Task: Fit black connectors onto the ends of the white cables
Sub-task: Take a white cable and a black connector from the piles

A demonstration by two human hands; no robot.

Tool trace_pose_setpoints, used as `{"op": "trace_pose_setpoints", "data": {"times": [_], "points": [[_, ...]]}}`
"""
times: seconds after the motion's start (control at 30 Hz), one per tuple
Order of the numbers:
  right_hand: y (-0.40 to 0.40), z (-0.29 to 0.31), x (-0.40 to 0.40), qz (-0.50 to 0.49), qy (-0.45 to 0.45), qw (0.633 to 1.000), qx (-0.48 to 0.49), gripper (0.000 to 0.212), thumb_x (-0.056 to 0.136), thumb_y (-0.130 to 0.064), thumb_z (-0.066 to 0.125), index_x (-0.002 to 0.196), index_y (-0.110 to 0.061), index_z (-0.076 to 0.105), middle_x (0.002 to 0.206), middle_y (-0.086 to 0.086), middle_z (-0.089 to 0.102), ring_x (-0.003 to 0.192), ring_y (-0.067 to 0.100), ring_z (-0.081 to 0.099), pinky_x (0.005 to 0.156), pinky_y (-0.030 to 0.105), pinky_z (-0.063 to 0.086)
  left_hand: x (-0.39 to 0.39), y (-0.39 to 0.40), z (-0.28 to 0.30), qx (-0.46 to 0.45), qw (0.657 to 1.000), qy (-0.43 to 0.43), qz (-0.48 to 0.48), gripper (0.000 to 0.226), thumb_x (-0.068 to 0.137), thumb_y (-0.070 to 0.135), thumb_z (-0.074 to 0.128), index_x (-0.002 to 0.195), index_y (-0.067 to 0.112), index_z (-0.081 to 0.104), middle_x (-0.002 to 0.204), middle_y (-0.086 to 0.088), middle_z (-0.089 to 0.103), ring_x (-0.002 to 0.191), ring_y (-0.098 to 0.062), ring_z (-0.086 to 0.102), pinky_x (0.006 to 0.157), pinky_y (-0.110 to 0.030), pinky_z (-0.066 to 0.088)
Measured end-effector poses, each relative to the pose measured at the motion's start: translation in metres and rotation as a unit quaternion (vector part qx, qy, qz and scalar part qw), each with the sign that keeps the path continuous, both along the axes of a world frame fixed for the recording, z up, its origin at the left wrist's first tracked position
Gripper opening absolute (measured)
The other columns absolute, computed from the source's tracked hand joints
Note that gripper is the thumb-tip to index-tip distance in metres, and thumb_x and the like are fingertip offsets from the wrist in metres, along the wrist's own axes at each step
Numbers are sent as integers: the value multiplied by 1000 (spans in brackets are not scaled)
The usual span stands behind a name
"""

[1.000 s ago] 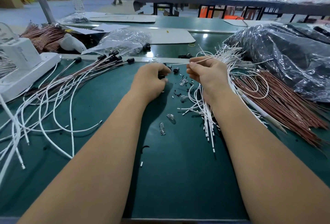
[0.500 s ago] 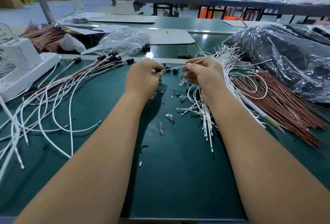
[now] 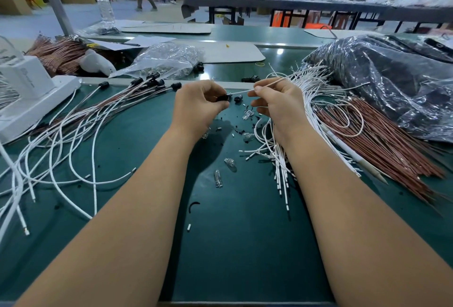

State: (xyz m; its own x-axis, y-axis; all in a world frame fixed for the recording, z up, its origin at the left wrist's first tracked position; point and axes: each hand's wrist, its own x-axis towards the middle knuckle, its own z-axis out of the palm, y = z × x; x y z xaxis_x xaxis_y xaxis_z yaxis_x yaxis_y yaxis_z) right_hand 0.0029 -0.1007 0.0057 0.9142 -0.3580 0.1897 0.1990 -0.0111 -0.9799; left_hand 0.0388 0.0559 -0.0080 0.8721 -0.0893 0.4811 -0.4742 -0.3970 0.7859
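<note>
My left hand (image 3: 198, 105) pinches a small black connector (image 3: 223, 97) above the green mat. My right hand (image 3: 277, 103) pinches a thin white cable (image 3: 241, 91) between thumb and forefinger, and the cable's tip meets the connector. A loose black connector (image 3: 238, 98) lies just right of it. A bundle of bare white cables (image 3: 282, 159) fans out under my right wrist. To the left lies a spread of cables with black connectors on their far ends (image 3: 152, 81).
Small glass bulbs (image 3: 217, 178) and black scraps dot the mat's middle. Copper-coloured wires (image 3: 382, 145) and a black plastic bag (image 3: 392, 78) fill the right. A white device (image 3: 27, 91) stands at far left, a clear bag (image 3: 166, 60) behind. People walk far off.
My left hand lifted from the mat with a black connector and both hands rose slightly. The white cable's tip now reaches the connector.
</note>
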Motion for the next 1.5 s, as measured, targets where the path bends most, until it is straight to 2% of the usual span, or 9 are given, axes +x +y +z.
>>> {"op": "trace_pose_setpoints", "data": {"times": [0.3,0.43,0.6,0.77,0.9,1.0,1.17,1.33,1.5], "points": [[-1,-1,0,23,-15,1000,-13,13,90,-5,61,84,-15,65,76,-1,73,61,9,63,59,19,49,-2,1,3,-35,999,18,-31,18,76,5,79,91,15,74,76,6,70,65,-5,63,71,-25,57],[-3,-1,1,25,-22,999,21,11,91,-6,62,85,-15,66,76,-1,73,61,9,62,59,19,49,-4,0,4,-48,997,34,-54,20,77,6,79,92,17,73,84,-1,73,77,-26,69,78,-35,59],[-2,-2,0,44,-7,999,-9,10,89,-6,64,85,-14,68,77,0,74,65,11,63,64,22,49,-5,0,6,-103,992,39,-53,16,77,7,79,90,15,73,83,-8,73,73,-23,65,72,-42,58],[-3,0,-2,59,-18,996,63,9,90,-6,64,86,-14,67,79,2,74,66,12,62,66,24,48,-3,0,5,-115,989,59,-68,24,80,-1,73,93,19,72,84,-6,73,76,-17,67,77,-38,57],[-3,0,-2,73,-2,996,43,11,89,-5,64,85,-15,68,80,2,74,67,12,64,69,25,50,-3,-1,5,-109,988,71,-86,28,86,-5,65,103,16,71,85,3,72,75,-3,67,75,-22,56],[-3,0,-2,75,5,997,35,14,88,-3,65,82,-15,68,78,2,74,65,10,64,69,25,50,-3,0,6,-153,980,81,-97,33,83,-9,66,107,14,68,91,0,71,81,-6,68,77,-18,54],[-2,0,-1,89,9,996,26,12,87,-4,66,83,-15,70,77,1,74,64,9,64,69,24,49,0,6,6,-205,971,77,-92,25,78,-8,72,91,14,68,86,1,72,79,-9,69,78,-21,54],[-4,1,-1,124,1,989,83,13,88,-4,65,84,-15,68,79,1,75,65,10,64,67,23,50,0,1,3,-150,983,77,-79,23,78,-2,75,86,20,71,82,1,73,76,-10,69,78,-27,58],[2,-2,-1,118,2,992,-33,13,86,-3,68,82,-15,70,74,3,68,65,11,61,66,24,47,-5,-2,5,-158,974,105,-122,20,80,-5,72,98,3,69,75,-4,69,62,-4,64,64,-15,51]]}}
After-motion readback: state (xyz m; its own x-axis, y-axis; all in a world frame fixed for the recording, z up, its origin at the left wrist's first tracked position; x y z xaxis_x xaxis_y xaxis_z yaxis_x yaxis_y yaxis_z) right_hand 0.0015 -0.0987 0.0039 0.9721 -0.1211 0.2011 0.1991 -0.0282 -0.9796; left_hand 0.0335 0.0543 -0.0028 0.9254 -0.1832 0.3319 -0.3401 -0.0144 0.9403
